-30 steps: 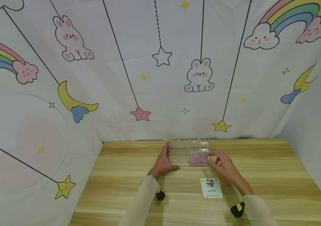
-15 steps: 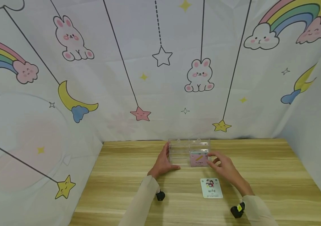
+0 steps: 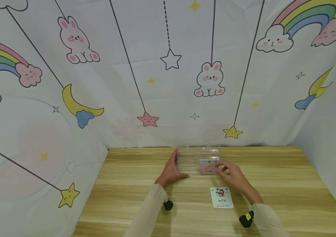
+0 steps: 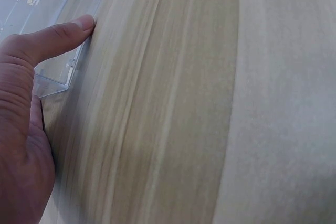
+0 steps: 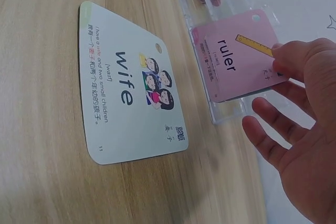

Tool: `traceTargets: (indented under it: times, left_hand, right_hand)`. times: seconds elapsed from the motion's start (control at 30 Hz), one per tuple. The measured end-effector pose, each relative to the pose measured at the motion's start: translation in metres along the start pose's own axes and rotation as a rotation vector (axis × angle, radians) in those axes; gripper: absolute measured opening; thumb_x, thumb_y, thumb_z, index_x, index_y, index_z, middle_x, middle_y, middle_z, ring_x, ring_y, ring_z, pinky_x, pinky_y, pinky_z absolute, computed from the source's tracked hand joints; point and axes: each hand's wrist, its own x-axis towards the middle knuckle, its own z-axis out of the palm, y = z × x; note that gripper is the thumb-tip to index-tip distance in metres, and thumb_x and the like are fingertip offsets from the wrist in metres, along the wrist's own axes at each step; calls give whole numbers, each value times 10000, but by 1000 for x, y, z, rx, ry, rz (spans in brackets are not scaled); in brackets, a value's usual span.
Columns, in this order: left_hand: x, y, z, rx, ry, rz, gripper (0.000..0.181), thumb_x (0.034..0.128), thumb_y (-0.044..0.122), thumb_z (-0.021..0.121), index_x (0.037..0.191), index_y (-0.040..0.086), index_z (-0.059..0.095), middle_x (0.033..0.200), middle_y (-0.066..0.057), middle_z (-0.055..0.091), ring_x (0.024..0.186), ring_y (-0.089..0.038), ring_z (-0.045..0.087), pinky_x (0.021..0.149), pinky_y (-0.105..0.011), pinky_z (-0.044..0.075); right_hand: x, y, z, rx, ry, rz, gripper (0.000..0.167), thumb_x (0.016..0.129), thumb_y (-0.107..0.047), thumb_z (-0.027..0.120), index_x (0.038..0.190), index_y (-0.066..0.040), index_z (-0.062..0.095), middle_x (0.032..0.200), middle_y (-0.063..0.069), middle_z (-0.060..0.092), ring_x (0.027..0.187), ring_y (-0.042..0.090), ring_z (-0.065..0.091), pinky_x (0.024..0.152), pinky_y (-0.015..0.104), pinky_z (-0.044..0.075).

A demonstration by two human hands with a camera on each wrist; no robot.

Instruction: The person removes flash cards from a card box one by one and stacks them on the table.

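Observation:
A clear plastic card rack with two columns of tiers stands at the back of the table. My left hand grips its left end, thumb along the front and fingers round the side. In the rack's lower right pocket sits a pink "ruler" flashcard, with a paler card edge behind it. My right hand pinches the ruler card at its right edge, thumb on the front face; the other fingers are loosely bent below. A pale "wife" flashcard lies face up on the table in front of the rack.
The wood-grain table meets a white cloth backdrop printed with rabbits, stars and rainbows, close behind the rack. Black wrist cameras sit on both wrists.
My right hand has shifted slightly left, its fingertips now further over the ruler card's face. More of the pale edge shows above the pink card. My left hand and the rack stay put.

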Motion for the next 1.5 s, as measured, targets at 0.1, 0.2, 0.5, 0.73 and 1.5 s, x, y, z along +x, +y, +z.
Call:
traceTargets:
  times: [0.1, 0.2, 0.5, 0.73, 1.5]
  left_hand:
    - [0, 1, 0, -5, 0, 7, 1308, 712, 199, 989, 1668, 147, 98, 1691, -96, 253, 1537, -222, 286, 1237, -347, 292]
    - [1, 1, 0, -9, 2, 12, 1304, 715, 193, 987, 1666, 133, 98, 1692, -112, 246, 1540, -240, 280, 1239, -366, 290]
    - [0, 0, 0, 3, 3, 1, 1330, 704, 199, 994, 1669, 127, 82, 1697, -105, 232, 1540, -220, 275, 1235, -329, 290]
    - [-1, 1, 0, -5, 2, 4, 1323, 704, 201, 995, 1667, 120, 91, 1691, -121, 246, 1537, -239, 287, 1233, -347, 301]
    - [-2, 0, 0, 6, 1, 12, 1319, 707, 205, 994, 1667, 130, 92, 1690, -113, 252, 1534, -228, 295, 1230, -338, 308]
  right_hand:
    - [1, 0, 1, -1, -5, 14, 195, 999, -150, 714, 1183, -87, 710, 1160, 81, 699, 943, 199, 651, 764, 325, 575]
    - [3, -1, 2, 0, -6, 21, 202, 1000, -155, 713, 1188, -80, 714, 1148, 74, 700, 943, 198, 646, 763, 324, 575]
    - [5, -4, 3, 27, 10, -3, 224, 991, -137, 723, 1205, -73, 714, 1128, 51, 705, 945, 196, 620, 749, 287, 594]
    - [5, -5, 3, 19, 52, -35, 227, 963, -106, 754, 1186, -79, 722, 1125, 57, 711, 924, 190, 614, 685, 265, 580]
    - [4, -10, 2, 26, 106, -41, 319, 919, -17, 773, 1225, -73, 701, 1219, 106, 696, 965, 237, 645, 719, 269, 593]
